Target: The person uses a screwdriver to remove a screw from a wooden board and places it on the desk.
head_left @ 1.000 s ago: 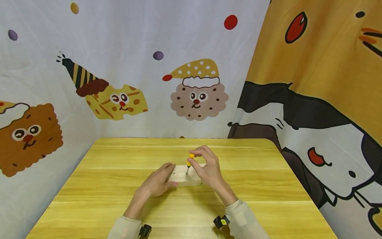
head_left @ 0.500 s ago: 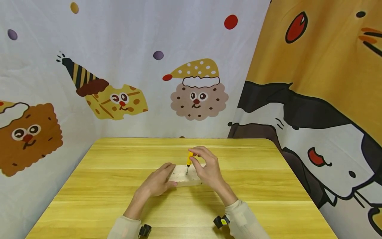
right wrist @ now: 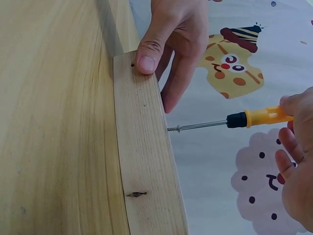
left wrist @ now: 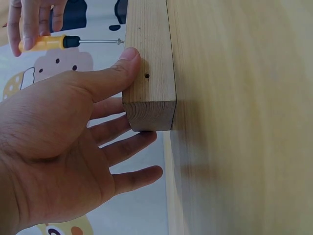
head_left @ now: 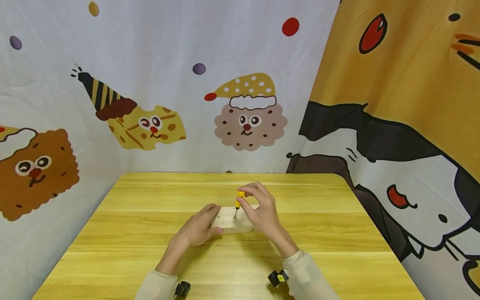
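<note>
A pale wooden block (head_left: 232, 224) lies on the table in front of me. My left hand (head_left: 196, 228) holds its left end, the thumb on the near face and fingers round the far side; the left wrist view shows this grip on the block (left wrist: 151, 54). Above the block, my right hand (head_left: 263, 211) pinches the yellow handle of a screwdriver (right wrist: 264, 116) between thumb and fingertips. The steel shaft runs down, slightly tilted, to the head of a screw (right wrist: 173, 129). That screw stands in the block's top face, part of its thread showing.
The wood-grain table (head_left: 150, 196) reaches back to a white cartoon-print curtain (head_left: 157, 50). An orange curtain (head_left: 356, 75) with an animal print hangs at the right. Small dark holes and a knot (right wrist: 137, 194) mark the block's near face.
The right fingers have shifted slightly on the screwdriver handle, and its tilt has changed a little back and forth. The left hand and block have stayed in place.
</note>
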Action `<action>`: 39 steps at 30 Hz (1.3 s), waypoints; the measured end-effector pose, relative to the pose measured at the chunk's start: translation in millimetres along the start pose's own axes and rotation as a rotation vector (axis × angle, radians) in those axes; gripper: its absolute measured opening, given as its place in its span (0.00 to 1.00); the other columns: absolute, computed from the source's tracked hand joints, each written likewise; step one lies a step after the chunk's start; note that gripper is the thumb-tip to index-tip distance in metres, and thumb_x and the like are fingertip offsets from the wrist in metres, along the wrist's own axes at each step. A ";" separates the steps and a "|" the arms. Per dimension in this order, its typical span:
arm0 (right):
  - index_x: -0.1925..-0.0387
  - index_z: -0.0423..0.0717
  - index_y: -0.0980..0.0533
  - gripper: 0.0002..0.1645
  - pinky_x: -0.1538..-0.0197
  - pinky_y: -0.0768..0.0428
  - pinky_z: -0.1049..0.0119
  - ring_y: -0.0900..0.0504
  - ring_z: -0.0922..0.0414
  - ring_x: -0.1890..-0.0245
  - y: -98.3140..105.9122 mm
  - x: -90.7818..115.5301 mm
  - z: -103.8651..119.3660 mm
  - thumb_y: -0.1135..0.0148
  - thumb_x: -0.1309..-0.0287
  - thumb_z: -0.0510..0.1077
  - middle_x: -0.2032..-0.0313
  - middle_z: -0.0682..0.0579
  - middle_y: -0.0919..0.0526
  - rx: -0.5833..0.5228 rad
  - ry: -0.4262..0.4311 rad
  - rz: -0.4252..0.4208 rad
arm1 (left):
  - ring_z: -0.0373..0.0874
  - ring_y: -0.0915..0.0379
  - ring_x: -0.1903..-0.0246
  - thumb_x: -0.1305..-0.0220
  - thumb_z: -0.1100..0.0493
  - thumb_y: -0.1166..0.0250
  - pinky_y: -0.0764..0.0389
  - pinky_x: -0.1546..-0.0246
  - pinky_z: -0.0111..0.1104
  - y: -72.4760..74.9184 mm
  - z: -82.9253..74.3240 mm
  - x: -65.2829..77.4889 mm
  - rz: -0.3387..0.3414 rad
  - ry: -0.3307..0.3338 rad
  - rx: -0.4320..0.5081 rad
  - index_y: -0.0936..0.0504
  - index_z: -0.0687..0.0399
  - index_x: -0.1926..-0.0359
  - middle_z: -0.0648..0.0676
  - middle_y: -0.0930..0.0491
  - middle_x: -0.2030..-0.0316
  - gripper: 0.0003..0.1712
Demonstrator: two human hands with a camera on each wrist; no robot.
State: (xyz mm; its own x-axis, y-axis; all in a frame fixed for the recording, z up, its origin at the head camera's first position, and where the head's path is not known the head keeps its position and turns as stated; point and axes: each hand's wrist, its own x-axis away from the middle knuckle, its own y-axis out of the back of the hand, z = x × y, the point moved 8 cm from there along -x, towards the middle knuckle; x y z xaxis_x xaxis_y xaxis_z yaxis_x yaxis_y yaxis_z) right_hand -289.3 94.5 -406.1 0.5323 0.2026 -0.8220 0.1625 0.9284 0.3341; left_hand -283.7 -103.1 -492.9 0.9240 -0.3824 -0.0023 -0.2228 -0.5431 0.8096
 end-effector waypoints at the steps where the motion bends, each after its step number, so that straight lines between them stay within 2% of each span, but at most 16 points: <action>1: 0.46 0.44 0.10 0.19 0.49 0.14 0.74 0.12 0.49 0.57 -0.1 0.1 -0.2 0.20 0.36 0.28 0.53 0.46 0.10 0.003 -0.002 0.001 | 0.70 0.28 0.21 0.22 0.54 0.25 0.24 0.21 0.64 -0.3 0.1 0.0 0.001 -0.001 -0.001 0.32 0.69 0.16 0.71 0.32 0.17 0.44; 12: 0.43 0.44 0.10 0.19 0.49 0.09 0.68 0.07 0.50 0.56 -0.1 0.0 0.3 0.22 0.33 0.28 0.48 0.45 0.05 0.029 -0.044 0.015 | 0.69 0.28 0.21 0.22 0.53 0.25 0.24 0.20 0.63 0.3 -0.1 0.1 -0.002 0.005 -0.001 0.32 0.69 0.16 0.70 0.31 0.17 0.45; 18: 0.44 0.43 0.10 0.20 0.48 0.10 0.70 0.08 0.48 0.55 0.6 -0.8 1.5 0.21 0.34 0.28 0.49 0.44 0.07 0.007 -0.032 0.016 | 0.69 0.28 0.21 0.23 0.53 0.24 0.24 0.21 0.64 1.1 -1.0 -0.2 -0.002 0.003 0.002 0.32 0.69 0.16 0.70 0.32 0.17 0.45; 26: 0.47 0.44 0.11 0.20 0.52 0.08 0.57 0.12 0.46 0.58 1.4 -1.0 0.1 0.17 0.39 0.30 0.55 0.47 0.11 0.012 -0.025 -0.003 | 0.69 0.28 0.21 0.22 0.53 0.25 0.24 0.20 0.63 0.0 0.1 0.0 0.001 0.006 -0.001 0.32 0.68 0.16 0.69 0.31 0.17 0.44; 30: 0.48 0.45 0.12 0.19 0.52 0.08 0.57 0.11 0.48 0.58 1.0 -0.5 -1.2 0.17 0.39 0.30 0.55 0.48 0.10 0.022 -0.029 -0.003 | 0.69 0.28 0.21 0.22 0.53 0.25 0.24 0.21 0.63 0.0 0.3 -0.2 -0.001 0.004 0.002 0.32 0.68 0.16 0.69 0.31 0.17 0.44; 35: 0.47 0.44 0.11 0.19 0.53 0.07 0.51 0.10 0.50 0.57 -0.1 -0.1 -0.9 0.18 0.38 0.29 0.54 0.47 0.08 0.026 -0.021 0.000 | 0.70 0.29 0.20 0.23 0.53 0.24 0.24 0.21 0.64 0.4 -0.2 0.2 0.001 0.004 0.006 0.32 0.68 0.16 0.70 0.32 0.17 0.45; 39: 0.45 0.43 0.11 0.20 0.50 0.07 0.56 0.09 0.50 0.56 -0.7 -0.1 -0.8 0.20 0.36 0.28 0.52 0.46 0.07 0.027 -0.031 0.009 | 0.70 0.29 0.20 0.23 0.53 0.24 0.24 0.20 0.64 0.5 0.0 0.3 0.001 0.006 0.006 0.32 0.68 0.16 0.70 0.33 0.16 0.45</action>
State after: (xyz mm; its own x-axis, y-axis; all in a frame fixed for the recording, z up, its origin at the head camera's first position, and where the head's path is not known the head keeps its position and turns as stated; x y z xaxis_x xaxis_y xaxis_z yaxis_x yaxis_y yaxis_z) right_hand -290.1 94.0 -406.6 0.5594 0.2011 -0.8041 0.1799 0.9175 0.3546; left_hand -283.5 -103.5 -492.5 0.9254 -0.3790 0.0022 -0.2259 -0.5470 0.8061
